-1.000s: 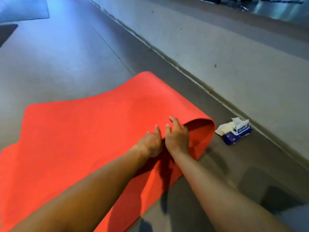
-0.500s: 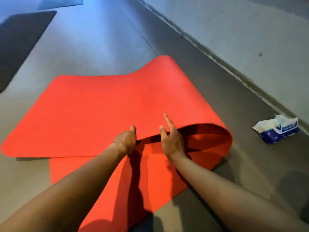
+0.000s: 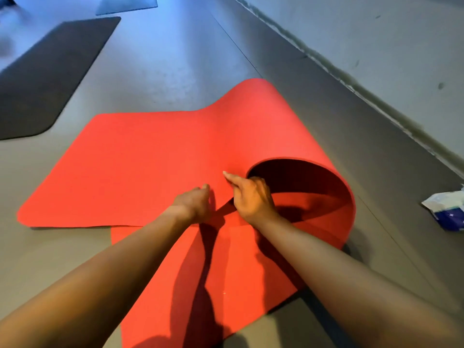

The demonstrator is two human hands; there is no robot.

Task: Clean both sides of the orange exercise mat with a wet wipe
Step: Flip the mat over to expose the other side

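The orange exercise mat [image 3: 155, 167] lies on the grey floor, folded over itself with a raised loop on its right side. Its upper layer spreads away to the left; the lower layer runs toward me. My left hand [image 3: 194, 205] and my right hand [image 3: 252, 197] sit close together at the near edge of the upper layer, both gripping that edge. The right hand's fingers curl under the edge next to the loop's opening. A blue and white wet wipe pack [image 3: 448, 210] lies on the floor at the far right, partly cut off by the frame.
A dark mat [image 3: 47, 74] lies on the floor at the upper left, another mat [image 3: 126, 5] beyond it. A grey wall [image 3: 376, 33] with a skirting edge runs diagonally along the right. Bare grey floor surrounds the orange mat.
The upper layer of the mat has been pulled over farther to the left, and the loop on the right has grown taller. Both hands moved with the edge. The view shifted right to left.
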